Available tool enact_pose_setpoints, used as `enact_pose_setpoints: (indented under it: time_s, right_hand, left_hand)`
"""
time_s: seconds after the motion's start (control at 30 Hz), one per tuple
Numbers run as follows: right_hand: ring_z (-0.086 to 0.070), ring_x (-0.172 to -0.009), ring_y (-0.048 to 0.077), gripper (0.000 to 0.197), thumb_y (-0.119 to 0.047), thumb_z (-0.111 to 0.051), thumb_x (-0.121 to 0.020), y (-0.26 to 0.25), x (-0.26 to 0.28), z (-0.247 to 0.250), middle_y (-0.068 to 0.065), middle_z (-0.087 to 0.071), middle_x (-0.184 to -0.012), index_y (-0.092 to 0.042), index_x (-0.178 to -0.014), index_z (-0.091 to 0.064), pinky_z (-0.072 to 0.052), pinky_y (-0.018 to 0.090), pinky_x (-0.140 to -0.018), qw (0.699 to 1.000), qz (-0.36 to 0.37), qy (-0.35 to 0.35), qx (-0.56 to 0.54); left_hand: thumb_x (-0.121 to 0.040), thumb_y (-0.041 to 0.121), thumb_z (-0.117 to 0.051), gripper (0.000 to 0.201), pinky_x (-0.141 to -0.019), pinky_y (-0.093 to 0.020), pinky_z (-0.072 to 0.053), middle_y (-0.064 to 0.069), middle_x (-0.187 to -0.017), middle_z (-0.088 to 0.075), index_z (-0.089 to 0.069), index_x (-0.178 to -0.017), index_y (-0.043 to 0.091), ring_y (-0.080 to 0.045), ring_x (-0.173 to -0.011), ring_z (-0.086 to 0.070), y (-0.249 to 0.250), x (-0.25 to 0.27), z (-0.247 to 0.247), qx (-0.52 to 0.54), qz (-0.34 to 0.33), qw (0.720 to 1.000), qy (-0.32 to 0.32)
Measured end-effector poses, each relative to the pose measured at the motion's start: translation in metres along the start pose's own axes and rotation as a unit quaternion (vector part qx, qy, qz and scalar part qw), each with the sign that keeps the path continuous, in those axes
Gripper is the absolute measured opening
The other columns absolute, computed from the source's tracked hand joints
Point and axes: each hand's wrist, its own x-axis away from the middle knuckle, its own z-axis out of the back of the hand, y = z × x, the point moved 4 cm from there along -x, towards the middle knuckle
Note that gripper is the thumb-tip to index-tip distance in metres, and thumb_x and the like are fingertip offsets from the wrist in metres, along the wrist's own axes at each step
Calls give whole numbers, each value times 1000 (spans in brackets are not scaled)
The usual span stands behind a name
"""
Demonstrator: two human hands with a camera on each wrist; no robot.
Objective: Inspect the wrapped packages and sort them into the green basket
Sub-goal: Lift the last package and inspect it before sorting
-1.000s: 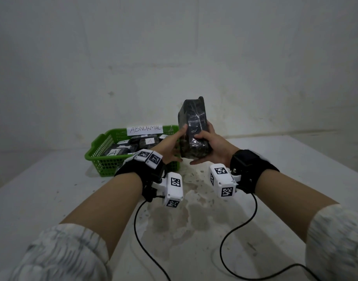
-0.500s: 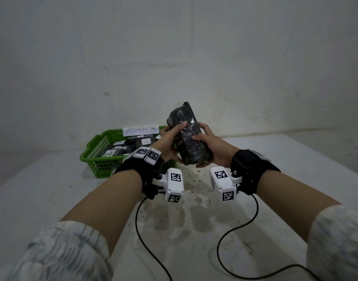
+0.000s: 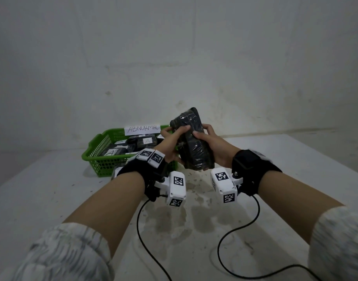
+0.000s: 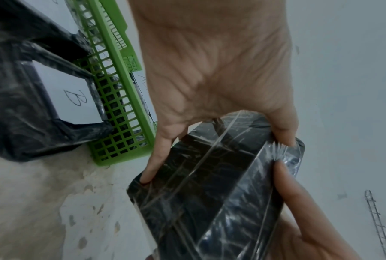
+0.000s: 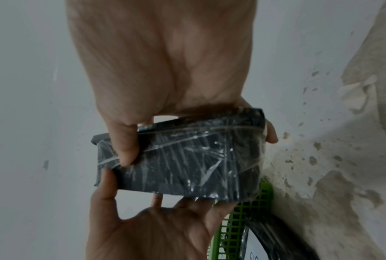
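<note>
A black package wrapped in clear film [image 3: 194, 142] is held up above the table, tilted, between both hands. My left hand [image 3: 174, 142] grips its left side with thumb on top; my right hand [image 3: 210, 145] grips its right side. The wrist views show the same package [image 4: 209, 193] [image 5: 181, 163] pinched by fingers and thumbs of the left hand [image 4: 209, 88] and the right hand [image 5: 165, 70]. The green basket [image 3: 97, 151] sits behind and left, holding several black packages with white labels, one marked A [image 3: 147, 141]. A package labelled B [image 4: 31, 105] leans outside the basket wall [image 4: 118, 109].
A white card reading ABNORMAL [image 3: 142, 129] stands on the basket's far rim. The white table [image 3: 52, 199] has stained patches in the middle. Two black cables [image 3: 255, 224] trail from the wrist cameras toward me. A plain wall rises behind.
The package has been turned in my hands from upright to tilted, its top leaning away and left. Both hands have kept their hold.
</note>
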Motion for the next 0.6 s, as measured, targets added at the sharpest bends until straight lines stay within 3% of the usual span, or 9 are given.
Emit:
enact_pose_setpoints:
  time_s: [0.1,0.17,0.23,0.33,0.5,0.6]
  right_hand:
    - [-65,-90,19,44,-39,-45,-99,1,1,-4,4,-63,-106,-24,-135,-27,-57,30,-68,998,1,9,56]
    - [-64,-99,12,50,-51,-39,-97,0,0,-5,-2,-62,-111,-28,-139,-26,-55,28,-78,996,19,22,88]
    - [-63,-104,10,49,-52,-35,-98,-2,-1,-6,-3,-62,-117,-24,-139,-35,-53,28,-87,993,47,38,105]
    - [-64,-107,19,46,-47,-36,-100,-5,-3,-6,7,-65,-119,-14,-129,-52,-51,37,-96,983,76,70,149]
    - [-64,-105,25,43,-40,-36,-102,-12,-2,-8,12,-66,-116,-10,-124,-57,-52,35,-91,984,61,61,157]
    - [-64,-105,26,36,-40,-39,-100,-18,-5,-5,11,-66,-115,-15,-117,-59,-50,42,-96,980,70,102,156]
  left_hand:
    - [-88,37,-60,61,-72,-64,-49,-2,-112,-52,-18,-130,23,-31,-115,-54,-1,-1,-1,0,-3,1000,8]
    - [-87,37,-61,61,-73,-65,-49,-2,-115,-50,-19,-130,25,-31,-116,-52,0,1,-2,-7,1,1000,1]
    - [-85,40,-63,65,-72,-68,-48,-4,-126,-48,-19,-131,28,-32,-118,-51,-1,2,-2,-12,4,1000,-9]
    - [-84,42,-65,69,-74,-70,-46,-4,-134,-46,-16,-131,33,-32,-119,-51,-1,3,-2,-19,0,1000,-11]
    - [-84,43,-63,79,-73,-65,-49,-4,-131,-48,-5,-137,39,-33,-115,-53,-4,6,-2,-28,14,999,-8]
    - [-82,46,-65,83,-72,-66,-50,-5,-134,-46,-4,-138,43,-35,-117,-52,-3,6,-5,-33,12,999,-11]
